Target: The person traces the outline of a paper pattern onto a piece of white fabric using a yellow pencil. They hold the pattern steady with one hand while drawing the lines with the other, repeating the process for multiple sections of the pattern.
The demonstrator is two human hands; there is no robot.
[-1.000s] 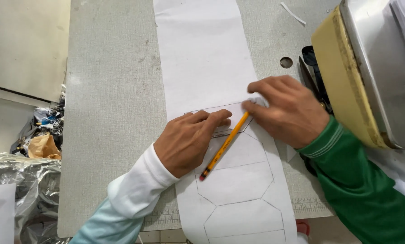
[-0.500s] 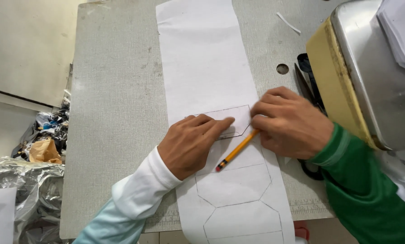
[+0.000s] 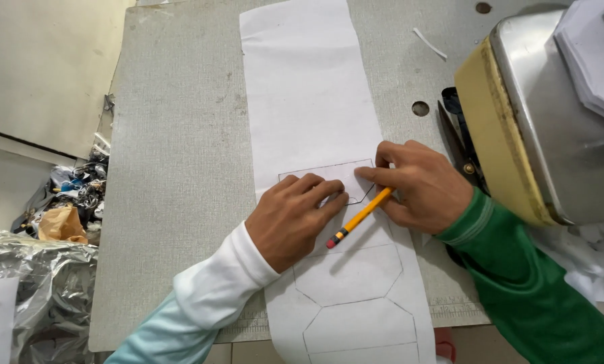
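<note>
A long white paper strip (image 3: 302, 87) lies on the grey table (image 3: 174, 155), with several pencilled hexagon outlines on its near half. My left hand (image 3: 294, 217) presses flat on a white hexagon template (image 3: 342, 176) laid on the strip. My right hand (image 3: 423, 185), in a green sleeve, holds a yellow pencil (image 3: 357, 219) with its tip at the template's right edge and its eraser end pointing toward me.
A sewing machine (image 3: 551, 114) with a metal top and cream side stands at the right, and black scissors (image 3: 460, 145) lie beside it. Cut white paper pieces (image 3: 595, 54) rest on the machine. Bags and scraps (image 3: 52, 229) lie on the floor at the left.
The view has shifted so the hands sit lower and further right in frame. My right hand has moved the pencil tip down along the template's right edge; my left hand stays pressed on it.
</note>
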